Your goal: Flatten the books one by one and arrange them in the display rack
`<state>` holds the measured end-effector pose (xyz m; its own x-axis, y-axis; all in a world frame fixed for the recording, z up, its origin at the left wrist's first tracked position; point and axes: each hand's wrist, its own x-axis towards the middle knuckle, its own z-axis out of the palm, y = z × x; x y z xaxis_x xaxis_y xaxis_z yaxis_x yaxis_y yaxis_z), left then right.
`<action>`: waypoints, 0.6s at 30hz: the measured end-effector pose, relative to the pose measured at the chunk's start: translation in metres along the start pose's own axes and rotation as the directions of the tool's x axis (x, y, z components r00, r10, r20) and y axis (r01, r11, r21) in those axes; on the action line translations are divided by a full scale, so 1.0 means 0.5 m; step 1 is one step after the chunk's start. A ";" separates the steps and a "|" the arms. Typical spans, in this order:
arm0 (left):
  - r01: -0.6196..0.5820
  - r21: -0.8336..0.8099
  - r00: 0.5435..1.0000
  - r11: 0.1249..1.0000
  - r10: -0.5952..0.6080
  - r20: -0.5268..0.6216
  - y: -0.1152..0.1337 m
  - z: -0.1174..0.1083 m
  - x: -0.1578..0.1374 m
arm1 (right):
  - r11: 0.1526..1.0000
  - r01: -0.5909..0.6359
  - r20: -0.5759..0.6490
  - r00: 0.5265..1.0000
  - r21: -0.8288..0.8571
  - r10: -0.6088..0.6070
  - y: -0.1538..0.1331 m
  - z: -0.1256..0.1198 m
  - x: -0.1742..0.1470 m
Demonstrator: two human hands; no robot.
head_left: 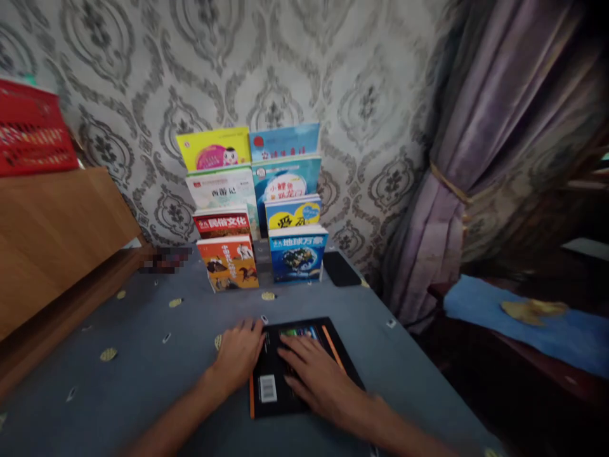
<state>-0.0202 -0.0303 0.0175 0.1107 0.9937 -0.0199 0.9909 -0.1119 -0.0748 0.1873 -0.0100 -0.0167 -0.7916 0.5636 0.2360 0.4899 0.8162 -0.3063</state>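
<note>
A black book (285, 406) with orange strips and a white barcode label lies flat near the front of the table. My right hand (314, 368) rests on top of it, fingers stretched out across the cover. At the book's left edge is my left hand (240, 349), its fingers extended and the fingertips close to the upper left corner. Whether the left thumb presses on the cover is hard to make out. Behind the hands, several children's books stand upright in two columns, with an orange book (228, 263) at front left and a blue earth book (298, 257) at front right.
The table (157, 374) has a grey-blue patterned cloth. A dark flat phone-like object (341, 268) lies right of the standing books. At left is a wooden cabinet (61, 235) with a red bag (35, 130). A tied purple curtain (457, 171) hangs at right.
</note>
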 end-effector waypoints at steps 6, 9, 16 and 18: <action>-0.184 0.034 0.967 0.982 0.188 -0.174 -0.002 0.044 0.003 | 1.000 -0.018 0.028 0.999 -0.016 0.019 -0.007 0.016 0.012; -0.207 -0.008 0.956 0.978 0.200 -0.214 -0.009 0.061 0.004 | 1.000 -0.018 0.020 1.000 -0.024 0.018 -0.004 0.016 0.009; -0.216 -0.059 0.952 0.975 0.197 -0.236 -0.015 0.064 0.003 | 0.989 -0.119 0.013 0.993 -0.093 0.121 0.028 0.009 -0.012; -0.216 -0.068 0.952 0.974 0.195 -0.234 -0.016 0.065 0.003 | 0.979 -0.162 -0.016 0.987 -0.123 0.162 0.048 0.007 -0.025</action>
<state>-0.0304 -0.0285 -0.0142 0.3166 0.9272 0.2001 0.9464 -0.3229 -0.0012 0.2078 0.0019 -0.0300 -0.6960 0.6902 0.1980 0.6531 0.7232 -0.2246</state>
